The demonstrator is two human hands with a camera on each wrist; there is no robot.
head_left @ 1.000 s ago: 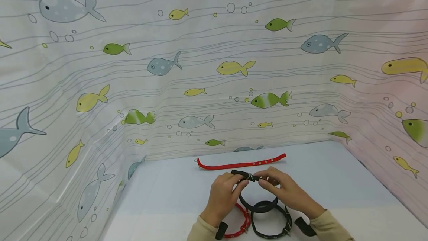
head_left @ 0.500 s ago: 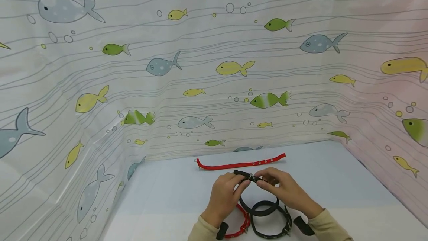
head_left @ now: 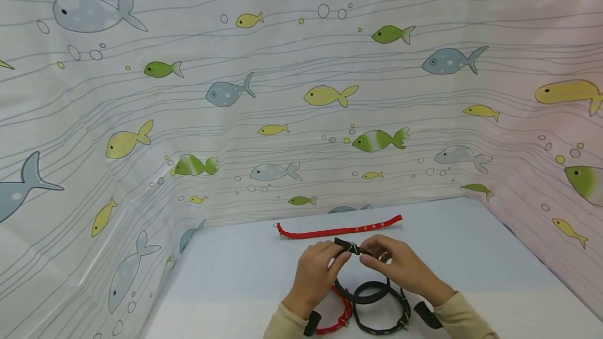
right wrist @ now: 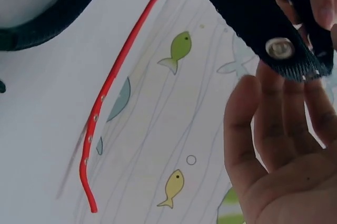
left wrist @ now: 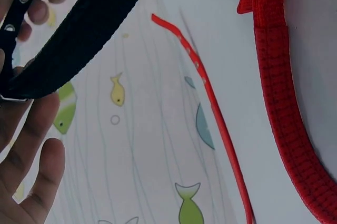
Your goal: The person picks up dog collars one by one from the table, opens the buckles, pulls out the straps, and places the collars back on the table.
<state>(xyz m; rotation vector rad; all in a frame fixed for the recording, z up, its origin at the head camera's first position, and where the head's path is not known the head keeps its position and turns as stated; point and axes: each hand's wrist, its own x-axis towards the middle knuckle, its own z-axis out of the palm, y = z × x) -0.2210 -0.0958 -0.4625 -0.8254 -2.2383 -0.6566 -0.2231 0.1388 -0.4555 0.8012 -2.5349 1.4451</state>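
Both hands hold a black pet collar up over the table, its loop hanging down. My left hand pinches the strap just left of the metal buckle. To the right of the buckle, my right hand grips the strap between thumb and fingers. In the left wrist view, metal eyelets line the narrow strap beside the wide padded band. A round metal rivet shows on the band in the right wrist view, above the right fingertips.
A buckled red collar and a second black collar lie beneath the hands. Farther back, a red collar is stretched out along the table. A fish-patterned sheet encloses the back and sides.
The strap end by the left fingers has shifted slightly right. The right fingers have moved a little on the strap, and more of it shows between them. The collars on the table stay put.
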